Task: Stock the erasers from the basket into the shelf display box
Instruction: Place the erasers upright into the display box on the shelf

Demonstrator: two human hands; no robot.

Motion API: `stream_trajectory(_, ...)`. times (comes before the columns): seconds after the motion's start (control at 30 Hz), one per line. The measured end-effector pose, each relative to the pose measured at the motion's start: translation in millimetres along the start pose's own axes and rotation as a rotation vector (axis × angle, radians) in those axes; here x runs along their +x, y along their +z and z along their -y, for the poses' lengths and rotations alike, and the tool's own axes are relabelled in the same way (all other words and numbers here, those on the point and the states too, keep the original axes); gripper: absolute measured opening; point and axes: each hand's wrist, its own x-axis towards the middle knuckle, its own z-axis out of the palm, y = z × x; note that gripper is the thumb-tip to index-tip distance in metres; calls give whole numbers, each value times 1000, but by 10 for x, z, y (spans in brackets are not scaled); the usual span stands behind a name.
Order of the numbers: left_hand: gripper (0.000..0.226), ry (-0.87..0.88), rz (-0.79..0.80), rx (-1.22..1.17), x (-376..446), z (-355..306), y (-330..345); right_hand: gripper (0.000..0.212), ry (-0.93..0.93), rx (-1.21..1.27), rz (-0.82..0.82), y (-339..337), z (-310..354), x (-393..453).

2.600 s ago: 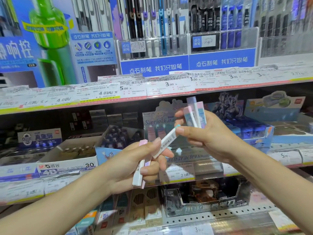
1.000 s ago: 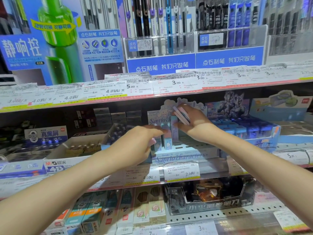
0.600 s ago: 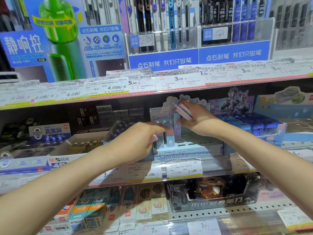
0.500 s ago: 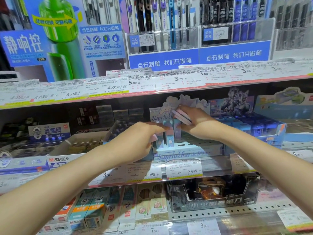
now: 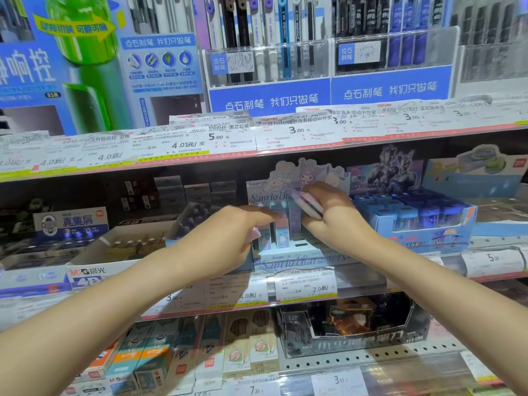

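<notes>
Display box [image 5: 303, 260]: pale blue cardboard, cartoon-character header card at the far side, script lettering on the near front wall; sits on the middle shelf, centre of the scene.
Erasers in box [image 5: 281, 228]: three slim pastel sticks standing upright, side by side, at the box's left end.
Erasers in hand [image 5: 310, 203]: pink and lilac sticks, tilted, above the box, right of the standing ones.

Stationery shelves around the hands
Pen racks [image 5: 268, 52] above; price labels [image 5: 297, 132] between; pencil boxes [image 5: 245, 347] below.
</notes>
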Motion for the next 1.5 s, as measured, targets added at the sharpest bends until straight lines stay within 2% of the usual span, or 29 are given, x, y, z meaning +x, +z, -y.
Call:
stream_trajectory(0.03,48,-4,-4,6,-1,12,13,28,17,-39,18,-5,9,5)
stream_trajectory(0.13,48,-5,-23,2,-3,29,32,22,19,179,73,-13,69,-7)
stream_trajectory(0.23,45,-14,-43,-31,-11,16,24,25,43,261,81,-70,101,-21)
stream_trajectory(0.33,35,-60,-141,-70,-65,-15,3,29,107,432,69,-146,173,-51)
stream_trajectory(0.4,30,-89,-243,-135,-105,-38,-11,30,125,426,18,-168,203,-121)
stream_trajectory(0.47,24,-143,-278,-326,-138,-108,-36,28,105,326,-66,-183,249,-197)
stream_trajectory(0.57,20,-274,-86,-882,-154,-228,-48,11,76,559,-64,-217,405,-289)
stream_trajectory(0.63,18,-341,77,-1218,-154,-259,-26,6,58,679,-2,-240,516,-325)
stream_trajectory(0.7,19,-332,256,-1454,-162,-287,-8,8,37,710,70,-252,611,-348)
stream_trajectory(0.77,22,-320,337,-1588,-160,-308,23,11,29,715,139,-249,663,-355)
stream_trajectory(1.03,37,-281,426,-1863,-149,-257,100,4,77,698,277,-311,677,-335)
stream_trajectory(1.1,36,-218,507,-1882,-142,-231,95,7,95,711,273,-342,664,-320)
stream_trajectory(1.17,41,-242,508,-1803,-134,-190,94,11,110,718,245,-395,627,-289)
stream_trajectory(1.23,48,-326,430,-1696,-160,-170,90,11,133,716,217,-448,580,-254)
stream_trajectory(1.33,20,-334,274,-1457,-227,-211,104,11,141,659,182,-482,527,-223)
stream_trajectory(1.4,9,-294,210,-1332,-257,-277,106,9,139,631,155,-468,517,-216)
stream_trajectory(1.5,16,-274,81,-1227,-250,-314,147,9,155,653,72,-401,505,-221)
